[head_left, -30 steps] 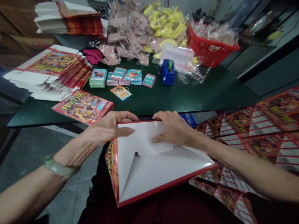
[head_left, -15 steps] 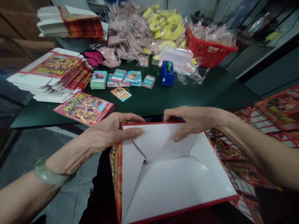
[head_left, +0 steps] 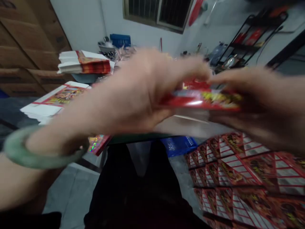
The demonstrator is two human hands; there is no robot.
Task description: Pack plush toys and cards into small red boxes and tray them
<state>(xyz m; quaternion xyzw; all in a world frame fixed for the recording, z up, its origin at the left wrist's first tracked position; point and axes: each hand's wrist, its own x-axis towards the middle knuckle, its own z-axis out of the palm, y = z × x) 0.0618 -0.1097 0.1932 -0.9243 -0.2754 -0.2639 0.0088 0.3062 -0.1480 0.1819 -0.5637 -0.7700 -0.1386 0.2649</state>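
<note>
Close before the camera is a red printed cardboard box [head_left: 200, 102], blurred by motion and seen edge-on. My left hand [head_left: 147, 86], with a pale green bangle on its wrist, grips the left end of the box, thumb and fingers closed on it. At the opposite end my right hand [head_left: 257, 92] also has hold of the box; its fingers are smeared and partly hidden. Below the box shows a whitish surface, too blurred to make out. My left forearm overlaps a smaller shiny printed box [head_left: 97, 143] at the table's edge.
Stacks of flat printed cartons [head_left: 52, 103] lie to the left, with another pile [head_left: 95, 66] behind. Rows of red boxes [head_left: 228, 171] fill the right side. A blue plastic basket [head_left: 178, 144] sits under the table edge. Brown cartons [head_left: 30, 41] stand far left.
Both hands have lifted the box from above my lap up close to the camera and turned it, so its white inside no longer faces me. The view has tilted upward.
</note>
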